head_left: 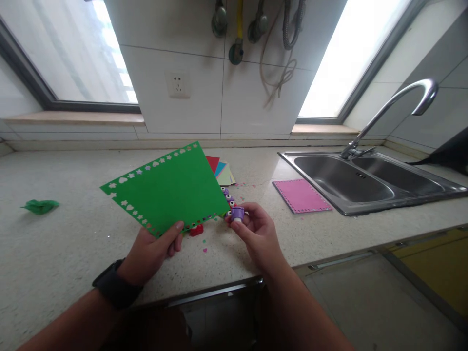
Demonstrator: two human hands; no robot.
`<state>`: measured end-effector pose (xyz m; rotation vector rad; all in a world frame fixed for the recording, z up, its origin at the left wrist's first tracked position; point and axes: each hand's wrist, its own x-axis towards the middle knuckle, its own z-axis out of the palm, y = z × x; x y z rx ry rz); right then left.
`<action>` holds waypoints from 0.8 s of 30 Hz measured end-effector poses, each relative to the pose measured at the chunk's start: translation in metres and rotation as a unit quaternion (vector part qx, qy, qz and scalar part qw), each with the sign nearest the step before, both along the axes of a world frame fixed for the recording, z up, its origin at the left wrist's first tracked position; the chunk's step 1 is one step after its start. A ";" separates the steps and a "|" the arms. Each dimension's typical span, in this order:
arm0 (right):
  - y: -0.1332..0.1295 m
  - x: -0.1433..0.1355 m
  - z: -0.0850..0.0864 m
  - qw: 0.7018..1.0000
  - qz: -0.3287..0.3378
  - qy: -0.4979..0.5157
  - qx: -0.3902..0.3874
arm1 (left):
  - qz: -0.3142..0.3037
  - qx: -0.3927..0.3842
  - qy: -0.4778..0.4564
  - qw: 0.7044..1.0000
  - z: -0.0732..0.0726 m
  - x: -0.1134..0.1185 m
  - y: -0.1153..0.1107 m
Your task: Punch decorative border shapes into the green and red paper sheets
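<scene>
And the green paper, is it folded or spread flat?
Spread: the green paper shows one broad face, no fold line, in the left hand.

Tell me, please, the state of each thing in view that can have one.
Green sheet: held up in the left hand, punched along three edges
Purple punch: held in the right hand
Pink sheet: lying flat, edges punched
Wall socket: nothing plugged in
Faucet: no water visible
Green wad: crumpled

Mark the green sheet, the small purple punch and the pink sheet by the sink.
green sheet (170,187): head view, on its plain middle, inside the punched border.
purple punch (238,213): head view, on its purple body.
pink sheet (302,195): head view, on its plain middle.
</scene>
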<state>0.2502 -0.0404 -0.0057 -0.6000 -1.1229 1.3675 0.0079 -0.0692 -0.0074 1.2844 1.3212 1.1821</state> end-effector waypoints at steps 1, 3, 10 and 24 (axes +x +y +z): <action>0.000 0.000 0.000 1.000 0.003 0.000 0.000 | 0.001 -0.002 -0.003 1.000 0.000 0.000 0.000; 0.000 0.000 0.001 1.000 0.007 0.000 -0.001 | 0.005 -0.004 -0.010 1.000 0.001 0.001 -0.001; 0.000 0.000 0.004 1.000 0.008 -0.004 -0.003 | 0.019 -0.003 -0.013 1.000 0.003 0.003 -0.002; -0.001 0.002 0.003 1.000 0.016 -0.012 -0.012 | 0.028 -0.008 -0.003 1.000 0.003 0.004 -0.003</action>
